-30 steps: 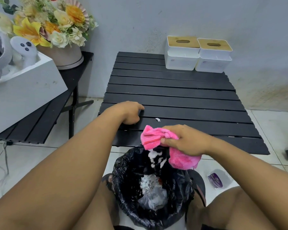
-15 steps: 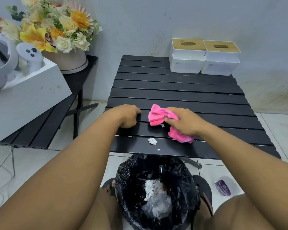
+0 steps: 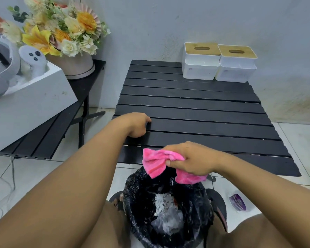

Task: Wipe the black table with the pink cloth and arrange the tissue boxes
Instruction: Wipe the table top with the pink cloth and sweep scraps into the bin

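My right hand grips the bunched pink cloth at the near edge of the black slatted table, over a bin below. My left hand rests on the table's near left part with its fingers curled, holding nothing. Two white tissue boxes with wooden lids stand side by side at the table's far right corner against the wall: the left box and the right box, touching each other.
A black-lined bin with white scraps stands on the floor between my legs. To the left, a second black table carries a white box with controllers and a flower pot. A purple-labelled packet lies on the tiles at right.
My right hand drew the pink cloth from mid-table back to the near edge, above the bin. The white crumbs seen on the front slats are gone. My left hand stayed put.
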`<move>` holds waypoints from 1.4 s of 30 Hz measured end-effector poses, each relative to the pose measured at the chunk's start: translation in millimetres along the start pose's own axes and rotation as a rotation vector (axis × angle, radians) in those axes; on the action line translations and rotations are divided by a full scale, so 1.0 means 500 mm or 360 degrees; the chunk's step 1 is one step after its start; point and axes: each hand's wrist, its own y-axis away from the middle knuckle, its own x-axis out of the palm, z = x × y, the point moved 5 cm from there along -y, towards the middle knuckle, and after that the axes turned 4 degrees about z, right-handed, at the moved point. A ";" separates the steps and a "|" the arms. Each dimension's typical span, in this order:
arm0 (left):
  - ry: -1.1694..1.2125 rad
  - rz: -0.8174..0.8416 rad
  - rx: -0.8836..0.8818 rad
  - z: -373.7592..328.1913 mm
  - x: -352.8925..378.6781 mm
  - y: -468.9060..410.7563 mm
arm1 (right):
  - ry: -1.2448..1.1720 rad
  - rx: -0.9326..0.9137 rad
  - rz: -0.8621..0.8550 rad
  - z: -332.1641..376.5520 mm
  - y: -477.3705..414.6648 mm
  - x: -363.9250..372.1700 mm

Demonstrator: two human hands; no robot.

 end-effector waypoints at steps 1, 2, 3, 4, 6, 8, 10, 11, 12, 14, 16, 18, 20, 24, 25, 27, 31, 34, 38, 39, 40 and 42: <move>-0.0002 0.0002 -0.0001 0.000 -0.001 0.001 | 0.0001 -0.0008 0.0023 0.006 0.004 0.003; -0.0005 0.0002 -0.0003 0.000 -0.001 0.001 | 0.0005 -0.0013 0.0052 0.010 0.007 0.006; -0.0005 0.0005 -0.0003 0.000 -0.001 0.002 | 0.0008 -0.0020 0.0084 0.015 0.010 0.009; -0.0003 0.0010 -0.0004 0.000 0.000 0.002 | 0.0008 -0.0029 0.0116 0.018 0.012 0.012; 0.0005 0.0019 -0.0007 0.001 0.000 0.002 | 0.0003 -0.0052 0.0184 0.027 0.015 0.020; 0.0014 0.0022 -0.0012 0.002 0.001 0.003 | 0.0002 -0.0066 0.0264 0.032 0.016 0.021; 0.0020 0.0016 -0.0012 0.003 0.001 0.003 | -0.0051 -0.0047 0.0259 0.032 0.018 -0.005; 0.0024 0.0008 -0.0008 0.003 0.001 0.001 | -0.0110 -0.0022 0.0200 0.027 0.020 -0.031; 0.0028 0.0003 -0.0005 0.003 0.002 -0.001 | -0.0174 0.0008 0.0101 0.018 0.023 -0.064; 0.0033 0.0004 -0.0008 0.005 0.004 -0.005 | -0.0255 0.0079 -0.0198 -0.010 0.035 -0.141; 0.0038 0.0003 -0.0016 0.004 0.003 -0.006 | -0.0282 0.0239 -0.0513 -0.065 0.052 -0.204; 0.0042 -0.0004 -0.0015 0.001 0.001 -0.007 | -0.0263 0.0483 -0.0800 -0.143 0.074 -0.243; 0.0039 -0.0024 -0.0008 -0.002 -0.001 -0.012 | -0.0232 0.0755 -0.1067 -0.225 0.104 -0.261; 0.0058 -0.0081 0.0044 -0.028 -0.006 -0.035 | -0.0293 0.1198 -0.1353 -0.334 0.157 -0.236; 0.0065 -0.0095 0.0062 -0.041 -0.009 -0.039 | -0.0261 0.1274 -0.1331 -0.346 0.158 -0.221; 0.0075 -0.0107 0.0097 -0.069 -0.012 -0.046 | -0.0234 0.1345 -0.1267 -0.352 0.144 -0.190; 0.0069 -0.0075 0.0130 -0.103 -0.005 -0.063 | -0.0044 0.1257 -0.1176 -0.301 0.072 -0.148; 0.0032 -0.0067 0.0140 -0.110 0.004 -0.072 | 0.0119 0.0979 -0.0926 -0.252 0.010 -0.110; 0.0072 -0.0131 0.0123 -0.105 0.013 -0.078 | 0.0136 0.0895 -0.0978 -0.242 0.012 -0.133; 0.0083 -0.0146 0.0123 -0.104 0.014 -0.078 | 0.0080 0.1013 -0.1014 -0.257 0.021 -0.148; 0.0099 -0.0161 0.0125 -0.104 0.013 -0.079 | -0.0003 0.1131 -0.1057 -0.276 0.030 -0.163; 0.0161 -0.0180 0.0126 -0.105 0.012 -0.083 | -0.0107 0.1283 -0.1202 -0.319 0.045 -0.191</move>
